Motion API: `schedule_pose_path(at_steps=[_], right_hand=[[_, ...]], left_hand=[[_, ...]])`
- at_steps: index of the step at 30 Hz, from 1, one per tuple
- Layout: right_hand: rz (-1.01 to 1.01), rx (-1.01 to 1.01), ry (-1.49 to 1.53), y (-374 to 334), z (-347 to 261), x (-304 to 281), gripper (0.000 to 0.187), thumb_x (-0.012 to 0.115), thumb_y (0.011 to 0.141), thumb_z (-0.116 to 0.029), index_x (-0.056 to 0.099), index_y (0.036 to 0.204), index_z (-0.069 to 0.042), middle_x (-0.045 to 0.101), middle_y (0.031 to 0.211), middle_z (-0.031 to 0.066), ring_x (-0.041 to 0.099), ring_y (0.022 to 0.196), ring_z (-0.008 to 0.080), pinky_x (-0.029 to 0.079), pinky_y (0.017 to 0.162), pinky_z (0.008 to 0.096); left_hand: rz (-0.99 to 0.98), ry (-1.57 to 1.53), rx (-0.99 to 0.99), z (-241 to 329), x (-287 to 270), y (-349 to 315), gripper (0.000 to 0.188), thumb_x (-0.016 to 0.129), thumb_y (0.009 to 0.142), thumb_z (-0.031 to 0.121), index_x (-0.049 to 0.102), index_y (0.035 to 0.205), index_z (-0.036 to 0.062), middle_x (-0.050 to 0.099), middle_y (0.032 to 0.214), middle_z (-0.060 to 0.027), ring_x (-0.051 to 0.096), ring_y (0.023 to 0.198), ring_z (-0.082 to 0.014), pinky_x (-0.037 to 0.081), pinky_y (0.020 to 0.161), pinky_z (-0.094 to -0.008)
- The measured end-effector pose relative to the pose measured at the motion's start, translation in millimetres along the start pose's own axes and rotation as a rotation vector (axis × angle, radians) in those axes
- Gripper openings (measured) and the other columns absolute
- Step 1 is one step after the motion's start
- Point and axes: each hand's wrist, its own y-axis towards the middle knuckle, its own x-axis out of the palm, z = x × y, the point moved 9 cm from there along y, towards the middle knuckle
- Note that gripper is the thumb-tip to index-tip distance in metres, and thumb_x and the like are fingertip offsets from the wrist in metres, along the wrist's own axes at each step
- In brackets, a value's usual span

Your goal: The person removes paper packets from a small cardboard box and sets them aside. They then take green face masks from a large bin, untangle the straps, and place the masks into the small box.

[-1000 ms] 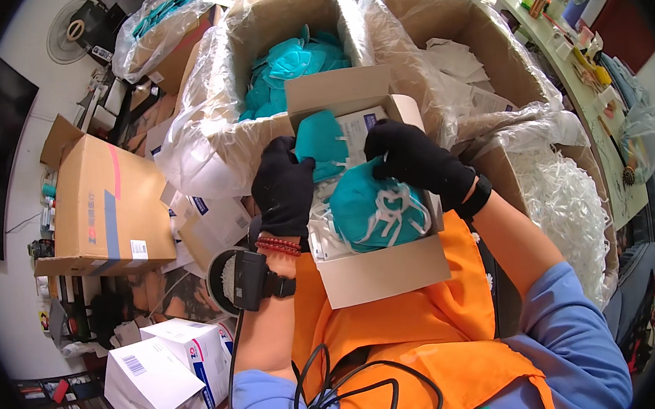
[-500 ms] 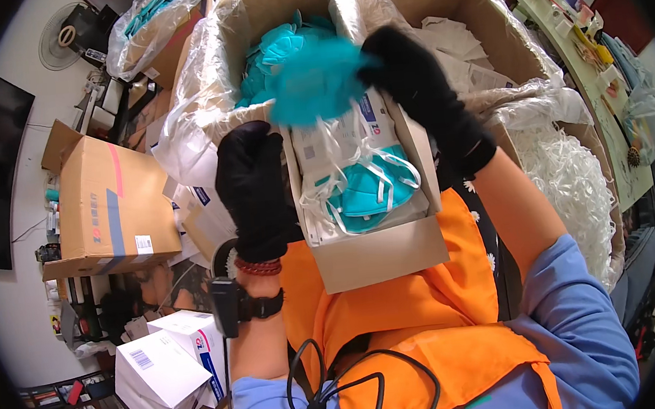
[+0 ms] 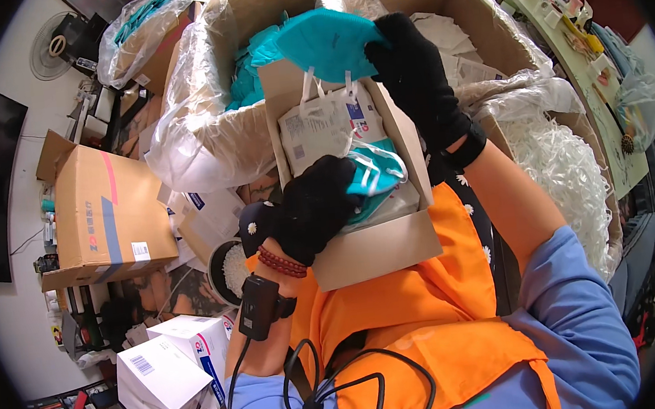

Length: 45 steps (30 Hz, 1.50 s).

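Observation:
My right hand (image 3: 413, 68), in a black glove, pinches a flat teal face mask (image 3: 329, 42) by its right edge, above the far end of an open small carton (image 3: 409, 139). White straps (image 3: 308, 89) dangle from it. Inside the carton, which rests on my lap, lies a wrapped packet (image 3: 313, 132) with print on it. Another teal face mask (image 3: 376, 177) with white straps lies at its near end. My left hand (image 3: 318, 209), also gloved in black, is closed over this mask's left side. Its fingertips are partly hidden.
Beyond stands a plastic-lined box (image 3: 216, 132) of teal masks; right of it, a lined box (image 3: 495, 30) holds pale flat pieces. White straps (image 3: 564, 191) fill a box at right. A large carton (image 3: 122, 211) and white boxes (image 3: 163, 371) stand at left.
My left hand has moved right and down from beside the carton onto the mask inside it. The mask in my right hand has risen, and its blur is gone.

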Motion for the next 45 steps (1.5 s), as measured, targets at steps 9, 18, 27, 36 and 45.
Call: schedule_pose_path(at_steps=[9, 18, 27, 36, 45], right_hand=[[-0.006, -0.205, -0.245, -5.9, -11.1, -16.3, 0.053, 0.061, 0.088, 0.001, 0.057, 0.136, -0.019, 0.067, 0.092, 0.0093, 0.069, 0.08, 0.0212, 0.055, 0.072, 0.0315], [-0.244, -0.12, -0.073, -47.0, -51.1, 9.8, 0.064, 0.062, 0.086, 0.004, 0.052, 0.143, -0.023, 0.069, 0.107, 0.0131, 0.071, 0.084, 0.029, 0.059, 0.074, 0.0345], [-0.43, 0.181, 0.29, -97.0, -37.2, 30.8, 0.04, 0.076, 0.084, -0.014, 0.06, 0.12, -0.004, 0.065, 0.111, 0.0159, 0.066, 0.098, 0.0309, 0.053, 0.086, 0.036], [-0.344, 0.232, -0.146, -68.0, 34.6, 1.6, 0.036, 0.073, 0.084, -0.007, 0.059, 0.118, -0.002, 0.068, 0.099, 0.0138, 0.067, 0.092, 0.0224, 0.053, 0.084, 0.0338], [-0.443, 0.327, 0.115, -56.7, 33.5, 10.3, 0.029, 0.067, 0.088, -0.017, 0.063, 0.115, -0.008, 0.07, 0.099, 0.0201, 0.069, 0.093, 0.0359, 0.054, 0.081, 0.0402]], left_hand=[[0.391, -1.131, -0.754, -47.1, -51.5, -8.5, 0.034, 0.066, 0.09, 0.018, 0.066, 0.121, 0.0043, 0.066, 0.1, -0.0037, 0.066, 0.079, -0.0134, 0.054, 0.061, -0.0246], [0.245, -0.428, -0.172, -23.9, -71.4, -3.2, 0.046, 0.064, 0.083, -0.008, 0.063, 0.127, 0.0057, 0.071, 0.098, -0.0083, 0.068, 0.088, -0.0154, 0.055, 0.075, -0.0264], [0.128, -0.846, -0.427, -37.6, -14.0, -0.8, 0.026, 0.067, 0.094, 0.011, 0.064, 0.118, 0.0011, 0.069, 0.102, -0.0063, 0.066, 0.094, -0.0135, 0.054, 0.081, -0.0275], [-0.121, -0.25, -0.526, -28.4, 9.1, 3.6, 0.065, 0.086, 0.071, 0.023, 0.059, 0.126, 0.0011, 0.067, 0.118, -0.0175, 0.067, 0.106, -0.0295, 0.053, 0.091, -0.0381], [-0.036, -0.03, -0.278, -26.6, 5.2, -3.1, 0.04, 0.082, 0.07, 0.019, 0.069, 0.104, 0.0034, 0.067, 0.107, -0.0168, 0.065, 0.097, -0.0355, 0.052, 0.087, -0.0422]])
